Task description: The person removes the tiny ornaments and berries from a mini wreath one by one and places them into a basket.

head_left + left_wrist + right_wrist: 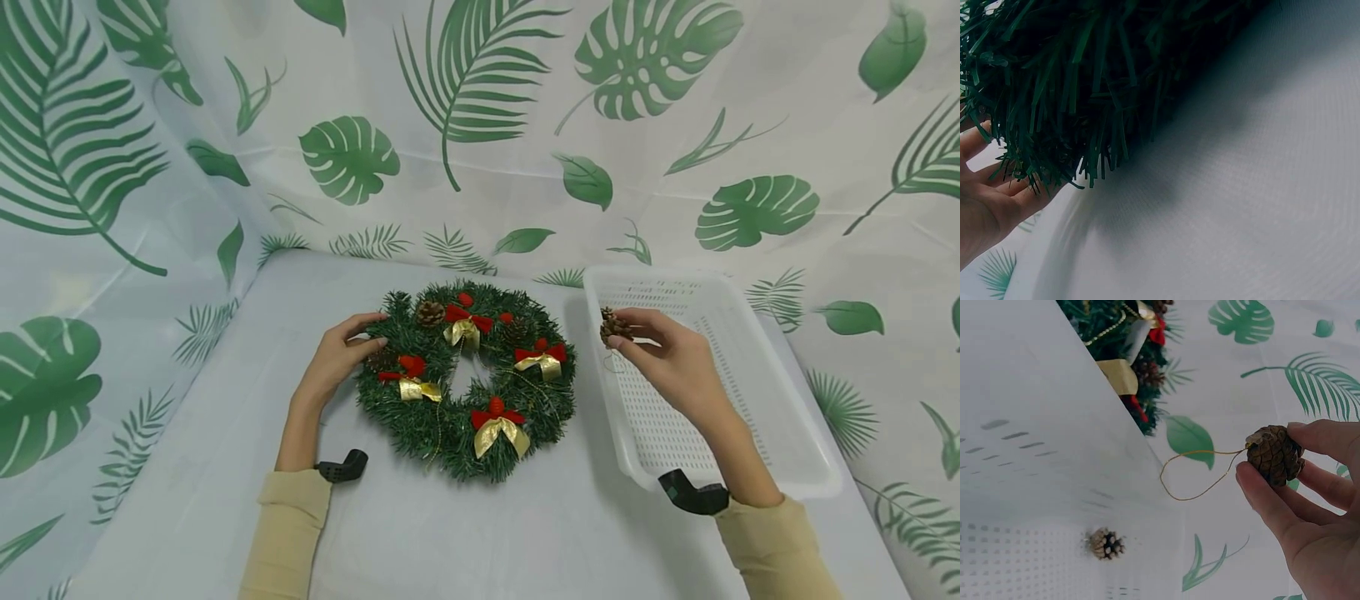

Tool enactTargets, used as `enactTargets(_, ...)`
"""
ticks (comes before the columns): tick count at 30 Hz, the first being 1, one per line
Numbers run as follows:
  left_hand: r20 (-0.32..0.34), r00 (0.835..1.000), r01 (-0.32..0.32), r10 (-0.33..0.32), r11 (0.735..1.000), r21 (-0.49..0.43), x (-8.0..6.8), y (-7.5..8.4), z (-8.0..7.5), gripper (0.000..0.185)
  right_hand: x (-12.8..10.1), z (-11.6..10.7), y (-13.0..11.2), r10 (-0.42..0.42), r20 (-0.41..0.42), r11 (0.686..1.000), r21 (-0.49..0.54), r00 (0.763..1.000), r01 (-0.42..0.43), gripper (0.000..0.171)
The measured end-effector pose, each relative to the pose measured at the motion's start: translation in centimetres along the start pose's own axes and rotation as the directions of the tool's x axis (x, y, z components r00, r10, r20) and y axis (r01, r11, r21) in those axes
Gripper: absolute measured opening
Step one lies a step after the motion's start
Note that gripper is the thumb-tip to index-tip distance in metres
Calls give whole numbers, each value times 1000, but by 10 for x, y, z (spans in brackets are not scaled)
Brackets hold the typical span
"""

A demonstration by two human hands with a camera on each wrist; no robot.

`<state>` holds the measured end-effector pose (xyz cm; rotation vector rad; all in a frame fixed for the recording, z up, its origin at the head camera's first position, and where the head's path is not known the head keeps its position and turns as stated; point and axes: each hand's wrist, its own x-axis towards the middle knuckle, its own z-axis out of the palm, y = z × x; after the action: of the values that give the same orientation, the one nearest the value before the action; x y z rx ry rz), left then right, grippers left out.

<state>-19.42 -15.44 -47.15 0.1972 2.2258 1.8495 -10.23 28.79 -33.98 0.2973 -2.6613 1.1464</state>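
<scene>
- Leaf-printed white cloth (750, 100) hangs behind and drapes over a pale tabletop (480, 533), with green palm and monstera shapes all across it.
- At the left, the left hand (333, 360) rests against the left edge of the wreath (465, 433); its fingers are loosely curved, the tips touching the green needles, and it grips nothing. The left wrist view shows those fingers (985, 187) lying just under the needle tips.
- Lying flat at the centre of the table, the wreath carries red and gold bows (495, 425), a small pine cone (429, 313) near its far edge, and a thin gold bead string.
- Just right of the wreath, the right hand (671, 358) pinches a loose pine cone (615, 327) between thumb and fingertips, held above the left rim of the basket. In the right wrist view this cone (1274, 455) trails a thin gold wire loop (1194, 475).
- At the right, a white perforated plastic basket (795, 450) sits on the table, touching or almost touching the wreath; I cannot tell which.
- Inside the basket, the right wrist view shows a second pine cone (1105, 544) on the basket's floor.
</scene>
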Motion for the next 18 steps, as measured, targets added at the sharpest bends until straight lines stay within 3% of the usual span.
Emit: enactTargets(18, -4, 1000, 0, 0, 1000, 1, 1, -2, 0, 53, 8, -15, 18, 88, 1, 994, -61, 996, -88, 41)
